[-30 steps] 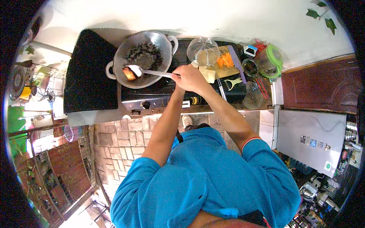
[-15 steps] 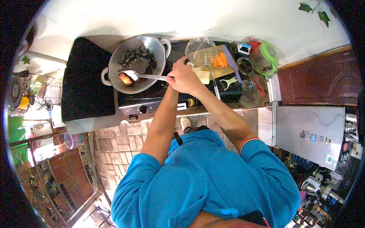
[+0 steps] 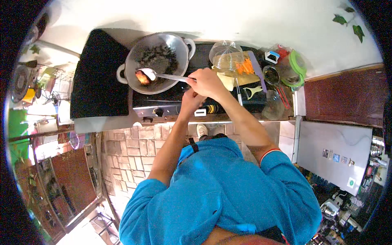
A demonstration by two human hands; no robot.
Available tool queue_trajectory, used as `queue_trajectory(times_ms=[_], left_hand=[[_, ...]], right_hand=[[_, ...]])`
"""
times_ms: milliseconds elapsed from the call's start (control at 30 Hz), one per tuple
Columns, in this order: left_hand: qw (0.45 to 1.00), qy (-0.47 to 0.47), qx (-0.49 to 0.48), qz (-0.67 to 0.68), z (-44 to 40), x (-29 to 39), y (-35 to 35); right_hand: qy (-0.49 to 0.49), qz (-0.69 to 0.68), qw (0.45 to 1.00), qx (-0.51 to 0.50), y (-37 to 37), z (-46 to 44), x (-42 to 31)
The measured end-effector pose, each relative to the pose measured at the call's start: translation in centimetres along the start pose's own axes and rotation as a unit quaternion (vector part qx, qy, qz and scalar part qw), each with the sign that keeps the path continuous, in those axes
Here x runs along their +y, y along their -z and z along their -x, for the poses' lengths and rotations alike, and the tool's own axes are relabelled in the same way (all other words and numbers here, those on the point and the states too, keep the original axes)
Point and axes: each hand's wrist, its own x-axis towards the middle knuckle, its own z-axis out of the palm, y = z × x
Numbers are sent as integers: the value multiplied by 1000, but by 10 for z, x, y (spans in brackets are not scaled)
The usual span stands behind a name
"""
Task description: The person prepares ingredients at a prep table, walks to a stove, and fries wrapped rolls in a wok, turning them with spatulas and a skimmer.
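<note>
My right hand (image 3: 207,83) is closed round the handle of a metal cooking spoon (image 3: 171,76), whose head lies in the wok (image 3: 134,58). Beside the spoon's head is a browned piece of food (image 3: 143,77), and dark oily liquid or residue (image 3: 157,57) covers the wok's bottom. Just below my right hand, my left hand (image 3: 192,101) is curled over the front of the stove (image 3: 167,100); what its fingers hold, if anything, is hidden. A wire strainer (image 3: 227,55) rests to the right, over a chopping board (image 3: 245,78) with orange strips (image 3: 246,66).
A purple-handled knife or blade (image 3: 257,71) lies along the board, near a green peeler (image 3: 253,91). Farther right are a small sieve (image 3: 271,75) and a green-lidded container (image 3: 297,67). A black panel (image 3: 100,77) stands left of the wok.
My left hand has drawn down and back from behind my right hand. My right hand still grips the spoon. The whole view has shifted slightly.
</note>
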Motion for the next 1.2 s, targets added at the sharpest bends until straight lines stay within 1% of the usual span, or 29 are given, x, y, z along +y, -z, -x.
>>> queue_trajectory(times_ms=[33, 67, 133, 167, 200, 233, 267, 300, 367, 400, 433, 467, 500, 533, 600, 633, 667, 733, 767, 833, 867, 933, 1000, 1033, 1067, 1100, 1133, 1167, 1200], left_hand=[[999, -31, 2, 20, 13, -8, 5], [999, -30, 8, 21, 28, -16, 13], [997, -17, 36, 67, 65, -10, 35], [996, -28, 46, 74, 78, -16, 50], [994, -39, 59, 81, 90, -21, 67], [993, -18, 76, 83, 102, -19, 86], [986, -47, 114, 110, 109, -23, 101], [984, -45, 143, 101, 114, -25, 119], [974, -48, 196, 107, 124, -23, 149], [966, -53, 221, 121, 131, -15, 158], [962, -65, 236, 119, 139, 0, 164], [959, -77, 241, 128, 137, -13, 178], [955, -86, 245, 147, 138, -14, 186], [950, -95, 248, 165, 138, -15, 192], [947, -106, 258, 162, 138, -14, 203], [944, -116, 264, 157, 138, -13, 209], [944, -117, 266, 157, 136, -14, 216], [947, -100, 264, 153, 130, -16, 228], [947, -101, 264, 154, 126, -16, 234], [952, -108, 267, 106, 116, -5, 238], [952, -109, 267, 106, 109, -2, 241], [963, -111, 239, 49, 93, 6, 245], [959, -119, 249, 68, 75, 13, 240], [955, -120, 265, -57, 62, 17, 241], [936, -120, 277, -180, 50, 20, 242], [937, -121, 274, -179, 40, 22, 241], [939, -112, 246, -213, 31, 23, 239], [939, -102, 217, -246, 22, 23, 237], [940, -104, 214, -245, 10, 22, 235]], right_hand=[[1, -3, 1000, -6, -4, -3, 4], [-13, 6, 1000, -10, -7, -4, 7], [-1, -10, 1000, -11, -2, -3, 6], [10, -4, 1000, -5, -2, -2, 7], [-13, -9, 999, -35, 0, -2, 6], [8, -29, 999, -17, -4, 0, 11], [26, -50, 998, 1, -8, 2, 16], [35, -54, 998, -6, -8, 4, 16], [7, -43, 999, -22, -6, 9, 15], [12, -44, 999, -25, -8, 12, 18], [7, -68, 998, -9, -13, 15, 21], [1, -91, 996, 7, -17, 18, 22], [-31, -83, 996, -4, -11, 22, 13], [-29, -83, 996, -5, -14, 25, 12], [19, -85, 994, 61, -18, 30, 12], [-11, -79, 996, 31, -15, 33, 9], [-8, -78, 996, 30, -16, 34, 8], [-60, -73, 996, -1, -15, 35, 4], [-116, -89, 989, -37, -13, 36, 1], [-130, -112, 984, -40, -25, 36, 13], [-143, -135, 979, -42, -30, 37, 22], [-152, -136, 978, -40, -28, 38, 25], [-200, -169, 965, -30, -22, 41, 23], [-259, -210, 942, -37, -17, 43, 19], [-260, -209, 942, -36, -14, 43, 18], [-248, -198, 948, -11, -11, 44, 18], [-236, -187, 953, 14, -8, 46, 18], [-243, -169, 955, 32, -6, 47, 18], [-245, -168, 954, 34, -6, 48, 20]])
